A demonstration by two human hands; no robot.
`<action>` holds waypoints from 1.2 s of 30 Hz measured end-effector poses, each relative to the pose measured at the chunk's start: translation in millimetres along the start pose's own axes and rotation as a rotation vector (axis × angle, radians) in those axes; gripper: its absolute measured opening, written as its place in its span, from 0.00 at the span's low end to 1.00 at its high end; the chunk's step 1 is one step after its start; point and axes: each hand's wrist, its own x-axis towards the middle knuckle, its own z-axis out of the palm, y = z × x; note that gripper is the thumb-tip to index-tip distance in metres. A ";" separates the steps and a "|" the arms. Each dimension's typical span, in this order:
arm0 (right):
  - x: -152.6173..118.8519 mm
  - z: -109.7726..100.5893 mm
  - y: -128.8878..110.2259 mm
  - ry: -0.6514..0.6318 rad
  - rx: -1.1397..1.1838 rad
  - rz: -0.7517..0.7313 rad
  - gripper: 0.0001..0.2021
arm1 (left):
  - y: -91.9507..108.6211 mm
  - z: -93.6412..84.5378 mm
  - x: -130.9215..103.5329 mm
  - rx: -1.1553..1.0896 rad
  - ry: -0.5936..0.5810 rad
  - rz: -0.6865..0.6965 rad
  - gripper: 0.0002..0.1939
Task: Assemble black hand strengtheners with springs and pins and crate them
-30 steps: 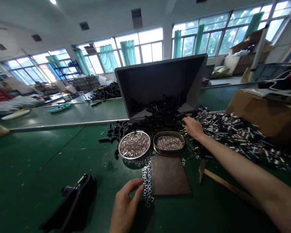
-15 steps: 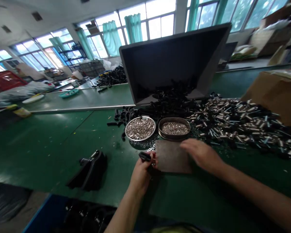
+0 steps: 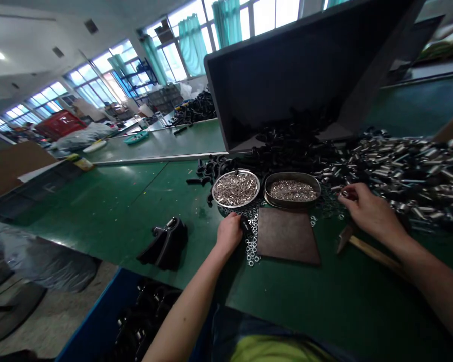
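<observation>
Left hand [image 3: 229,232]: we see a loose fist, back of the hand upward, the forearm slanting in over the table's near edge. Its grip is closed on a black part [image 3: 245,224], most of it hidden; the visible end points toward the nuts [image 3: 251,246]. Right hand [image 3: 370,211]: the forearm reaches in from the right, wrist nearly straight, back of the hand up. Its grip is a pinch, thumb and fingertips together on a small metal piece [image 3: 344,193], just beside the heap of metal parts [image 3: 419,171]; we cannot tell its exact kind.

Between the hands we note the brown plate [image 3: 287,236], with the nuts along its left side. Farther from the near edge stand a round dish [image 3: 236,206] of small pins and an oval tin [image 3: 292,203] of tiny metal pieces. A hammer [image 3: 373,254] lies near the right hand, its handle running toward the right forearm. Toward the far edge, a tipped grey bin [image 3: 287,85] opens onto black pieces [image 3: 287,153]. Left of the left hand lies a larger black bracket [image 3: 166,246].

The table [image 3: 121,221] is green, with scattered specks. Below its near edge we record a blue bin [image 3: 90,311] holding black parts; beyond the far edge, another green worktop [image 3: 169,146], then windows [image 3: 173,60] with teal curtains [image 3: 192,42].
</observation>
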 end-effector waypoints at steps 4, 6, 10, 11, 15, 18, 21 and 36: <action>-22.8 -6.4 -39.0 -0.067 0.581 0.145 0.14 | -1.0 3.2 -3.5 0.060 0.001 0.023 0.15; -35.1 -3.9 -56.5 -0.138 0.722 0.176 0.16 | -0.6 1.5 -6.1 0.058 0.000 0.047 0.18; -56.8 4.4 -80.5 -0.306 0.920 0.232 0.16 | 9.6 -8.7 -15.8 -0.057 0.060 0.075 0.17; -61.5 5.6 -85.0 -0.369 0.985 0.255 0.16 | 15.1 -11.8 -20.2 -0.182 0.090 0.069 0.14; -75.3 7.1 -100.2 -0.547 1.132 0.259 0.15 | 45.3 -16.4 -45.2 -0.916 0.030 -0.122 0.13; -80.4 9.5 -106.7 -0.591 1.131 0.166 0.14 | 65.6 -8.9 -64.8 -1.305 -0.115 -0.289 0.17; -83.1 13.7 -108.6 -0.636 1.148 0.129 0.13 | 76.1 0.2 -76.7 -1.472 -0.180 -0.352 0.16; -87.6 27.9 -105.6 -0.638 1.157 0.200 0.14 | 74.1 -3.9 -75.7 -1.285 -0.198 -0.283 0.13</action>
